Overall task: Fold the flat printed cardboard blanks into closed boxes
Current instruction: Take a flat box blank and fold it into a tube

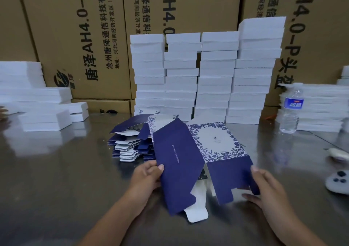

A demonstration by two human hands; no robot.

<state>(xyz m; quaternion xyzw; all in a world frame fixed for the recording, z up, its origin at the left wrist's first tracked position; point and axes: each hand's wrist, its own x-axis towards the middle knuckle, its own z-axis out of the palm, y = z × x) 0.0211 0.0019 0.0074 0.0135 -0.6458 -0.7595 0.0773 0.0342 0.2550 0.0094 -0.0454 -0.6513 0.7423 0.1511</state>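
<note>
Left hand (149,176) and right hand (264,187) fingers pinch the half-opened navy floral blank (181,162) above the near edge of the gleaming steel counter (56,170). Flat blanks (128,147) are piled mid-counter, white boxes (207,79) are stacked at the far edge, and brown cartons (75,38) stand behind.

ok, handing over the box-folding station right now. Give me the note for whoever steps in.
Left grip holds the navy side panel of the printed blank; right grip pinches its near right flap.
The blank is over the table, partly opened, with end flaps loose and not closed.
A pile of flat blanks sits behind it, left of centre.
No finished printed box is in view; what the white stacks at the back are is unclear.
Left to do: close this one, then work through the pile.
</note>
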